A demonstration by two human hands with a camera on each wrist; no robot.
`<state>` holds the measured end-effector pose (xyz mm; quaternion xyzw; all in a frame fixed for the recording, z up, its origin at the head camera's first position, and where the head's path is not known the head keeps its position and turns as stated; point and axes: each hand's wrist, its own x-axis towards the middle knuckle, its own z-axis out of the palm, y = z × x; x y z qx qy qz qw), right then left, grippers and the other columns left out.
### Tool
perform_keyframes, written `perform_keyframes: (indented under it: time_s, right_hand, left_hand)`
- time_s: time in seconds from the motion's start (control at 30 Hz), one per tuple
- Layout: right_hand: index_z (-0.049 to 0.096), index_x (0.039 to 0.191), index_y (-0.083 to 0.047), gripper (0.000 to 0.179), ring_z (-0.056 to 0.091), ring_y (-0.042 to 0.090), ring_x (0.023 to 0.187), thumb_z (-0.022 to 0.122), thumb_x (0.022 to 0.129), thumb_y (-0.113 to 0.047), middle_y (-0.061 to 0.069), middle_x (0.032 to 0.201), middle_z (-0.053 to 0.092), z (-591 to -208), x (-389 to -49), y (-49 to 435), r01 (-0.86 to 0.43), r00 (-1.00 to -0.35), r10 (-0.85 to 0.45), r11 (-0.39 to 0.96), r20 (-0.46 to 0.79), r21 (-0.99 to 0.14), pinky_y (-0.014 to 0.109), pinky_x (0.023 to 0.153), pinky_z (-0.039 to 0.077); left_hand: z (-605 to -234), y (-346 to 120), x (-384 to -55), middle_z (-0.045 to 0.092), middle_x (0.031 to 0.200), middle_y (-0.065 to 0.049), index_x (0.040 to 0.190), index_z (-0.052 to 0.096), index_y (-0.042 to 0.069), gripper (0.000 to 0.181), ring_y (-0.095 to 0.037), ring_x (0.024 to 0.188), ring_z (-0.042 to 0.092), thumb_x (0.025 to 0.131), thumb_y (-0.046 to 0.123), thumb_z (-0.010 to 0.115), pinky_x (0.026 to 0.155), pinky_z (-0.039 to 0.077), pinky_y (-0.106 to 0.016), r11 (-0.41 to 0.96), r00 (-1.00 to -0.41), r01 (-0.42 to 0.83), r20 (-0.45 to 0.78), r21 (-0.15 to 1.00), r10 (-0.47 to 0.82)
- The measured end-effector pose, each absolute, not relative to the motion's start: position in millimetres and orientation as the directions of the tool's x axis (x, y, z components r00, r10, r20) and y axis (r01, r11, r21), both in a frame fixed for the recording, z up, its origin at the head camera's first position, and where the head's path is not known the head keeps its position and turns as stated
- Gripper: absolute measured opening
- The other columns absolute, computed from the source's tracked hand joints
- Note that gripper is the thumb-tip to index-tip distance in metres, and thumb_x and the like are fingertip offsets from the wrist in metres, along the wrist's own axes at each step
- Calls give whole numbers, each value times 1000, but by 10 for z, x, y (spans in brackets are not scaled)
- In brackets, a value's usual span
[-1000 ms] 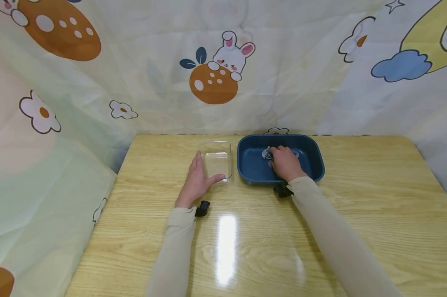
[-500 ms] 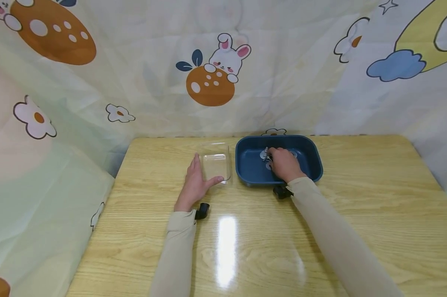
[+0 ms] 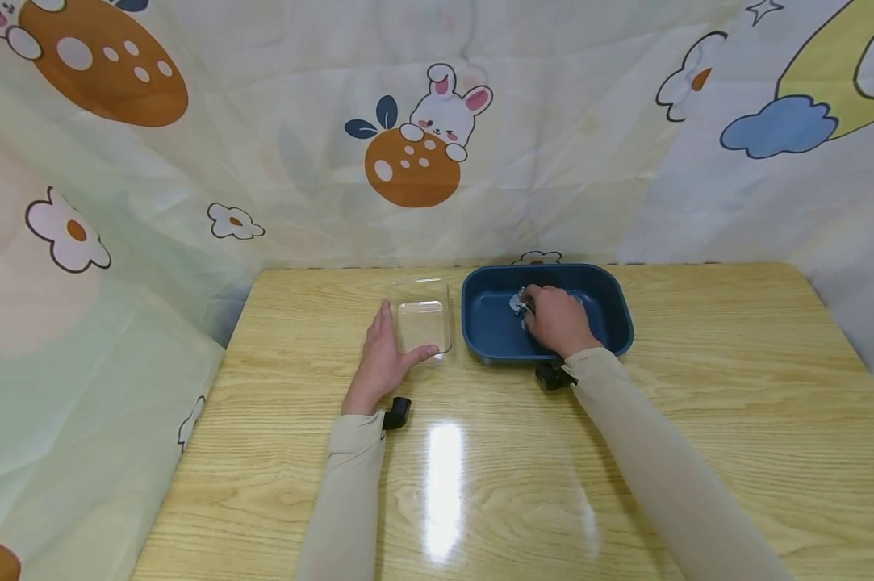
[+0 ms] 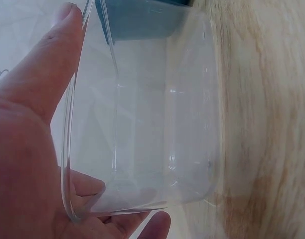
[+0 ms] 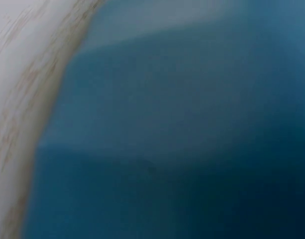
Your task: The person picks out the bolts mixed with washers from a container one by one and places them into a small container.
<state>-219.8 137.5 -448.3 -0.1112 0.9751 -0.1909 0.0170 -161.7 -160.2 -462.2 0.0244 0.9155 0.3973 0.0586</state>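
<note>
My left hand (image 3: 381, 359) holds a clear square container (image 3: 423, 324), its thumb across the near side and its fingers along the left. The left wrist view shows the thumb by the rim of the clear container (image 4: 142, 124) and fingertips behind a wall. My right hand (image 3: 558, 317) reaches into a dark blue basin (image 3: 495, 327), its thumb and index finger pinching a small clear-and-metal piece that looks like a suction cup hook (image 3: 518, 302). Similar pieces beside it are partly hidden by the hand. Only the blurred basin wall (image 5: 157, 99) fills the right wrist view.
Both containers stand side by side near the back of a wooden table (image 3: 473, 452), the basin on the right. A patterned cloth (image 3: 299, 161) hangs behind and to the left. Black wrist cameras sit under each wrist, the right one close to the basin's near rim.
My right thumb and fingers shift slightly among the small pieces in the basin, covering more of them now. My left hand and the clear container stay in place. The head view tilts slightly.
</note>
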Motion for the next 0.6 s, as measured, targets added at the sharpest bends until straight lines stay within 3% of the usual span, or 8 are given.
perform_keyframes:
  time_s: [0.33, 0.6]
  right_hand:
    - [69, 118, -3, 25, 61, 27, 68, 64, 94, -9, 14, 91, 65, -4448, -2157, 1346, -237, -971, -229, 890, 67, -389, 45, 60, 53]
    - [69, 116, -3, 24, 61, 27, 71, 66, 94, -10, 13, 91, 65, -4396, -2096, 1279, -265, -964, -239, 871, 113, -415, 44, 63, 53]
  left_hand:
    - [-4621, -1605, -1618, 0, 167, -18, 160, -7, 3, 124, -37, 152, 5, 84, 55, 76, 121, 14, -51, 675, -992, 0, -86, 738, 93]
    - [-4617, -1607, -1614, 1, 167, -19, 160, -7, 2, 124, -38, 152, 5, 84, 53, 77, 121, 14, -51, 676, -992, -5, -90, 737, 91]
